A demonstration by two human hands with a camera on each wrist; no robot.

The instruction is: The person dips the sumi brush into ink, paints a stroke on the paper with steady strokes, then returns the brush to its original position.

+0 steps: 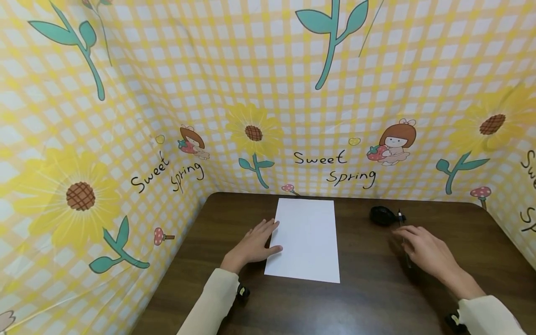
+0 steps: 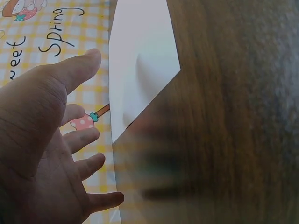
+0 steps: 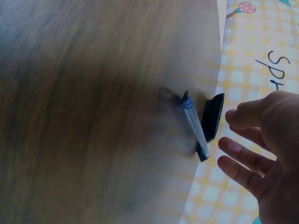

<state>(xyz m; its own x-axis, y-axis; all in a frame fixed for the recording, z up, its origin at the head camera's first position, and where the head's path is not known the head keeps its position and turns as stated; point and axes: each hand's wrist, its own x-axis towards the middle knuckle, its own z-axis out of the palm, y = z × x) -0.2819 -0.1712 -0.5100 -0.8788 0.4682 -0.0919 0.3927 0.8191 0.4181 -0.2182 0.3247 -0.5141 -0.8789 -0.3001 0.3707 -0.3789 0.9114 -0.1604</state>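
My left hand (image 1: 253,244) is at the left edge of a white sheet of paper (image 1: 307,239), fingers spread and thumb pointing over the sheet. The left wrist view shows that hand (image 2: 51,126) with its fingers apart, holding nothing. On the right, my other hand (image 1: 427,251) is above a slim pen (image 1: 400,215), covering part of it. In the right wrist view the pen (image 3: 195,123) has a clear barrel and a blue end; my loosely bent fingers (image 3: 240,154) appear apart from it. Beside the pen lies a black rounded object (image 1: 381,216), its kind unclear.
A dark brown wooden table (image 1: 364,302) carries these things. Yellow checked cloth (image 1: 268,83) with flowers and lettering hangs along the back and both sides, meeting the table's edges. A dark band (image 1: 243,291) sits at the left wrist.
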